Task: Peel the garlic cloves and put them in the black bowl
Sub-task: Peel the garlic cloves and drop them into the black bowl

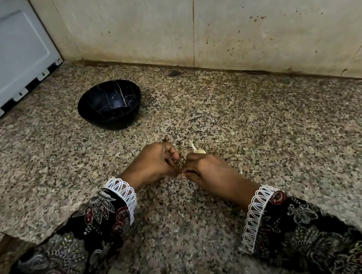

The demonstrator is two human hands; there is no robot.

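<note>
Both hands down on the speckled granite counter [267, 124]: right hand [206, 168] curled tight around a pale garlic clove [198, 150], left hand [153, 164] fingers curled, tips pinching at it. Glossy black veined bowl [109, 105] sits well behind, nothing visible inside.

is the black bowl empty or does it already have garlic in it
Empty, as far as the view shows: the black bowl stands upright on the granite counter, and its visible dark interior shows only pale veining, no cloves.

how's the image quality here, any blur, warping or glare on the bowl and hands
Head view: wide-angle warping bends the wall seams and counter edge; light is soft and dim, with faint shadow under the black bowl and a dull sheen inside it, no hard glare; the left hand, right hand and garlic clove are fairly sharp; the sleeves smear toward the bottom corners.
</note>
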